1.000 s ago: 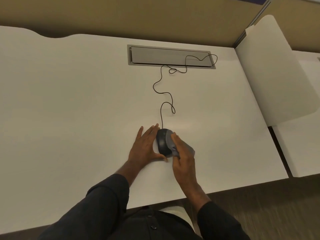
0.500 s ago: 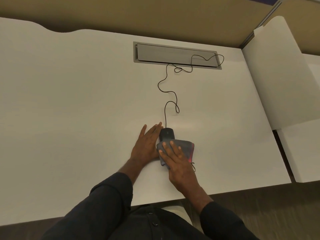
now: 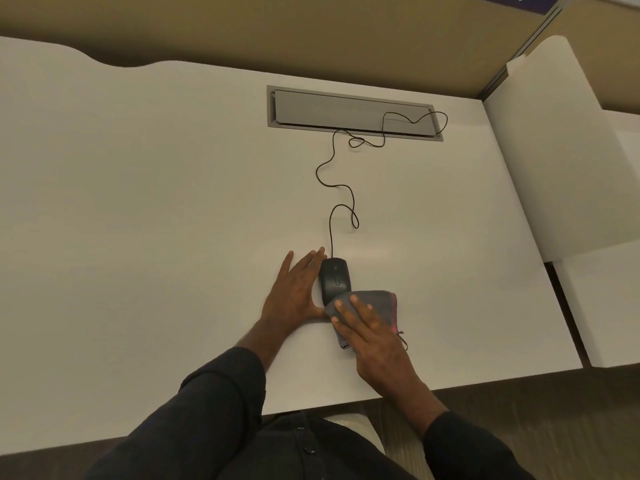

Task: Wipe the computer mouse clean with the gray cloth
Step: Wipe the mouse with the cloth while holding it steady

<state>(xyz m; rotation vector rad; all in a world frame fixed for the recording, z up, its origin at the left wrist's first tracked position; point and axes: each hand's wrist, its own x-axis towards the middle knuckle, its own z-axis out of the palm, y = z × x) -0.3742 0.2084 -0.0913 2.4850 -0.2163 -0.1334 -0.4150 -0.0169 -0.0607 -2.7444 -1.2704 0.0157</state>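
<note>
A black wired computer mouse lies on the white desk, its front half showing. My left hand rests flat against the mouse's left side, fingers spread, thumb at the mouse's rear. A folded gray cloth with a red edge covers the mouse's rear and the desk to its right. My right hand presses flat on the cloth, fingertips on the part over the mouse's back end.
The mouse's thin black cord snakes back across the desk into a gray cable hatch. A white divider panel rises at the desk's right side. The desk's front edge runs just below my wrists.
My right hand has drawn the cloth back from the mouse's right side and top toward its rear, baring the mouse's front. The left hand has stayed against the mouse.
</note>
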